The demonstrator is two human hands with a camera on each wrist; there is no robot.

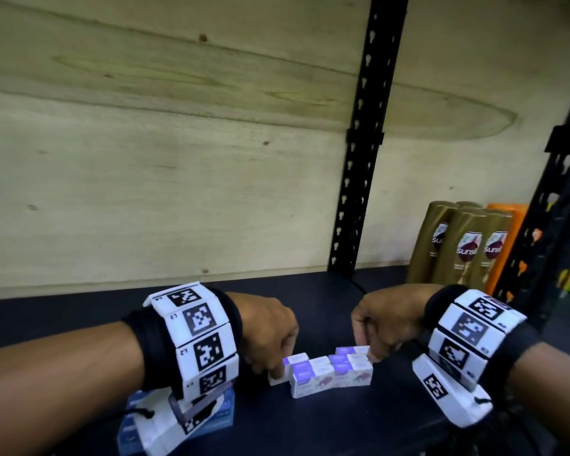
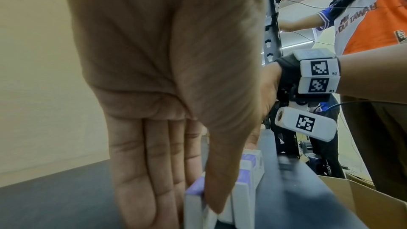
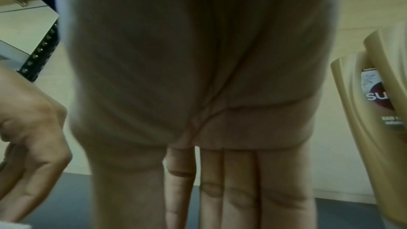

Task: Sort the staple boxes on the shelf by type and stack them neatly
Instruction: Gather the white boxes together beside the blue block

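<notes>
My left hand [image 1: 270,330] fingers pinch the end white-purple box [image 1: 278,373]; my right hand [image 1: 385,324] grips the opposite end of that row [image 1: 333,373]. Blue boxes [image 1: 226,406] left of the row already grouped; stacking unfinished

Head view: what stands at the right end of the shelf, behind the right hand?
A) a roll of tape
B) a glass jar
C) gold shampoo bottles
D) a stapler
C: a cluster of gold shampoo bottles stands upright against the back panel, beyond the right hand and the white-and-purple staple boxes.
</notes>
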